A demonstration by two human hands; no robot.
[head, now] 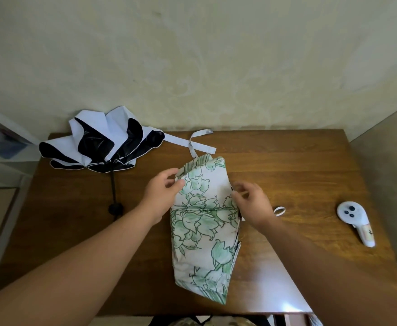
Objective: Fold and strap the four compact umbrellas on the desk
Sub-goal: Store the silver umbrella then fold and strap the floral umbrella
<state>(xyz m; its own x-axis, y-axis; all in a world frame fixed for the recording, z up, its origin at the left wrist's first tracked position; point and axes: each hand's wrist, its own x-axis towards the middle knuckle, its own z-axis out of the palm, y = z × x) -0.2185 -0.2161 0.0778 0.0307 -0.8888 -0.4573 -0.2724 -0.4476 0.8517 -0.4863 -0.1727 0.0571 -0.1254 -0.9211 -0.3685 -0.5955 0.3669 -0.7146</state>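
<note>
Floral umbrella point(202, 222) handle hidden

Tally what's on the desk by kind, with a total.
Umbrellas: 2, the green floral umbrella under both hands and the white-and-black umbrella at the far left
Controllers: 1, the white controller at the right
Total: 3 on the wooden desk
The left hand and the right hand pinch the floral canopy's side edges.

Between the fingers point(239, 188), the umbrella point(204, 231) is cream with green flowers. Beyond them lies a white-and-black umbrella point(103, 142) on the brown desk point(298, 172); a white controller point(355, 220) lies right.
</note>
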